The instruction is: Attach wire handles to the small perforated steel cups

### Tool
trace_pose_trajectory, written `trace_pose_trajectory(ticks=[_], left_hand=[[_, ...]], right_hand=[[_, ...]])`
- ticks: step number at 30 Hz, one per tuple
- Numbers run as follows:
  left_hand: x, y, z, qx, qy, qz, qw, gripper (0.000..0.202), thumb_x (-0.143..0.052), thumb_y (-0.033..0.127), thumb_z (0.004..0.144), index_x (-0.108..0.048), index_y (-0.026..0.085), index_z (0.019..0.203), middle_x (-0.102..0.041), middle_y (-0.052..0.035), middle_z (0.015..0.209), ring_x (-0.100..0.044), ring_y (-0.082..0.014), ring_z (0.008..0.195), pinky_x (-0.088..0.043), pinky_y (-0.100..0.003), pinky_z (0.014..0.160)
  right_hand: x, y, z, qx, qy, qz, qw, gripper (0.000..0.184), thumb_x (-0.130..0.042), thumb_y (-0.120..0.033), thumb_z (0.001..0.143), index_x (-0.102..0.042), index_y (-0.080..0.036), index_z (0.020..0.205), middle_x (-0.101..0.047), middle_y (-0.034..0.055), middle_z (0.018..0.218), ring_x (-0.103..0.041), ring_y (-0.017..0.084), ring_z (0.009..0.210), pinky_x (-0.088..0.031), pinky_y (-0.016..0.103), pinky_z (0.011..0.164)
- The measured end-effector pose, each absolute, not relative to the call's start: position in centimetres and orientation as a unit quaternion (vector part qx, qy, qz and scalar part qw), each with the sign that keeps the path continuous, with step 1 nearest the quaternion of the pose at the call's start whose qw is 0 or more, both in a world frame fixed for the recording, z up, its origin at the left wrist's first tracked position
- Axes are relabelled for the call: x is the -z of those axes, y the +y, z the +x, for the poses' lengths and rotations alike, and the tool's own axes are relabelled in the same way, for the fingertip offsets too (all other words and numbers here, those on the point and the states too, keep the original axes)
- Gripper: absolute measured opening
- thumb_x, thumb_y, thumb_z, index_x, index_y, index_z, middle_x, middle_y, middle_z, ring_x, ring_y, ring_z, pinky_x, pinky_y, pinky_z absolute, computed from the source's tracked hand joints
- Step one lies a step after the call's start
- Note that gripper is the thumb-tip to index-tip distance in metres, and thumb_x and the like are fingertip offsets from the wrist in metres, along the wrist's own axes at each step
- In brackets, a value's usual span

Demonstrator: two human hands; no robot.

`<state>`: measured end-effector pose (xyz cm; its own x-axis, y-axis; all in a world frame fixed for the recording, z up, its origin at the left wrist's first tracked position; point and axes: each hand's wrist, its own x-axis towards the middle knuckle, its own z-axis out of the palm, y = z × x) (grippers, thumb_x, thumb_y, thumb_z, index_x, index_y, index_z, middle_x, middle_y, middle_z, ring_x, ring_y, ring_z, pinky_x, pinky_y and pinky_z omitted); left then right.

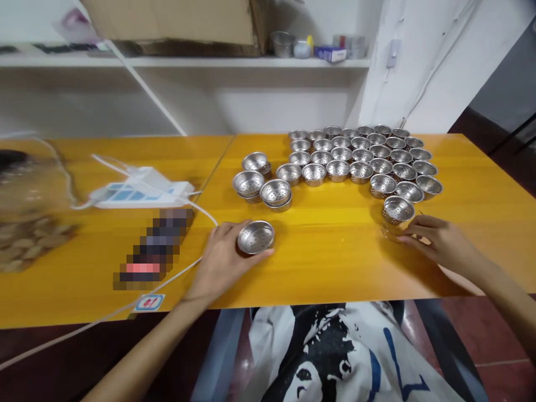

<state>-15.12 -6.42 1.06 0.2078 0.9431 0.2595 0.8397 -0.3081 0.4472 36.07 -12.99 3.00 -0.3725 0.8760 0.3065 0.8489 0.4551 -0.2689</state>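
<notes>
My left hand is closed around a small perforated metal cup, thumb at its near side, mouth facing up. It is held over the table's near part. My right hand has its thumb and fingers drawn together just in front of a perforated cup at the group's near right corner. A faint, smeared rim shows at those fingertips; what they grip cannot be made out. Several like cups stand in close rows behind. Left of the rows are short stacks of cups, one cup set upon another.
A white power strip with cables lies on the yellow table at left, beside a pixelated patch. A blurred clear container of brownish pieces stands far left. A shelf behind holds a cardboard box.
</notes>
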Motion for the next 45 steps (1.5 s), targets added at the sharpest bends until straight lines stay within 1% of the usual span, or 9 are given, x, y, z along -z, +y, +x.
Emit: trace_pose_trajectory(ticks=[4,8,14,20,26,29,34,38,45], left_hand=[[-0.9,-2.9,-16.7,-0.243,0.638,0.722,0.11,0.086,-0.087,0.064,0.081,-0.061,0.016,0.146,-0.073,-0.0231,0.141,-0.07,-0.0491,0.135,-0.056,-0.066,0.118],[-0.4,-0.7,-16.3,-0.275,0.642,0.709,0.097,0.091,-0.088,0.057,0.085,-0.05,0.015,0.156,-0.071,-0.0229,0.144,-0.07,-0.0483,0.136,-0.055,-0.065,0.12],[-0.5,-4.2,-14.7,-0.31,0.591,0.743,-0.051,0.093,-0.083,0.057,0.092,-0.043,0.015,0.165,-0.059,-0.0271,0.154,-0.058,-0.0577,0.144,-0.05,-0.079,0.118],[-1.8,-8.7,-7.8,-0.42,0.432,0.791,-0.108,0.061,-0.078,0.025,0.097,-0.058,0.028,0.154,-0.061,-0.0177,0.147,-0.065,-0.0397,0.132,-0.06,-0.061,0.108],[-3.5,-4.7,1.5,-0.331,0.256,0.874,0.248,0.11,-0.088,0.041,0.092,-0.021,0.027,0.177,-0.039,-0.0248,0.176,-0.049,-0.0449,0.162,-0.052,-0.068,0.128],[-3.8,-3.4,3.1,-0.327,0.242,0.852,0.328,0.112,-0.094,0.047,0.087,-0.028,0.03,0.176,-0.047,-0.0213,0.176,-0.055,-0.0447,0.159,-0.051,-0.068,0.129],[-3.0,-3.3,0.6,-0.38,0.328,0.788,0.357,0.081,-0.094,0.044,0.086,-0.057,0.026,0.155,-0.072,-0.0172,0.152,-0.074,-0.0396,0.137,-0.057,-0.066,0.121],[-2.5,-3.1,-1.0,-0.396,0.319,0.772,0.38,0.085,-0.096,0.036,0.079,-0.057,0.026,0.153,-0.079,-0.014,0.14,-0.078,-0.0355,0.13,-0.061,-0.059,0.115],[-2.1,-3.1,-1.1,-0.364,0.308,0.82,0.316,0.073,-0.09,0.028,0.077,-0.063,0.024,0.146,-0.079,-0.0117,0.143,-0.08,-0.0328,0.128,-0.062,-0.052,0.116]], right_hand=[[-2.2,-13.4,37.9,0.056,-0.841,-0.52,0.141,0.042,-0.051,-0.051,0.119,-0.082,-0.024,0.108,-0.082,0.0122,0.117,-0.072,0.023,0.067,-0.051,0.041,0.065],[-4.8,-11.8,37.7,0.09,-0.807,-0.558,0.172,0.042,-0.057,-0.05,0.117,-0.078,-0.021,0.096,-0.08,0.0098,0.095,-0.065,0.02,0.06,-0.045,0.039,0.061],[-6.4,-4.2,35.4,0.058,-0.836,-0.544,0.036,0.031,-0.062,-0.016,0.105,-0.08,-0.021,0.129,-0.083,0.0108,0.124,-0.074,0.023,0.087,-0.042,0.034,0.071],[-6.4,-2.9,33.3,0.186,-0.853,-0.475,-0.111,0.034,-0.051,-0.009,0.108,-0.075,-0.012,0.132,-0.082,0.015,0.113,-0.067,0.02,0.073,-0.021,0.036,0.06],[-8.2,-4.4,29.2,0.212,-0.903,-0.373,0.002,0.024,-0.051,-0.013,0.11,-0.074,-0.012,0.101,-0.077,0.0131,0.095,-0.06,0.019,0.07,-0.022,0.036,0.06],[-8.3,-4.3,26.2,0.188,-0.917,-0.339,0.097,0.026,-0.05,-0.017,0.111,-0.074,-0.013,0.102,-0.076,0.0115,0.094,-0.06,0.018,0.072,-0.025,0.035,0.059],[-7.4,-4.5,23.9,0.113,-0.886,-0.373,0.25,0.015,-0.055,-0.016,0.103,-0.069,-0.017,0.098,-0.076,0.009,0.096,-0.063,0.018,0.077,-0.033,0.032,0.062],[-6.1,-5.2,23.4,-0.154,-0.877,-0.366,0.27,0.008,-0.059,-0.026,0.109,-0.065,-0.021,0.111,-0.07,-0.0008,0.082,-0.053,0.013,0.062,-0.038,0.029,0.062],[-4.4,-5.2,22.7,-0.247,-0.859,-0.329,0.305,0.055,-0.043,-0.06,0.121,-0.06,-0.021,0.086,-0.062,0.0038,0.089,-0.057,0.018,0.082,-0.043,0.033,0.078]])
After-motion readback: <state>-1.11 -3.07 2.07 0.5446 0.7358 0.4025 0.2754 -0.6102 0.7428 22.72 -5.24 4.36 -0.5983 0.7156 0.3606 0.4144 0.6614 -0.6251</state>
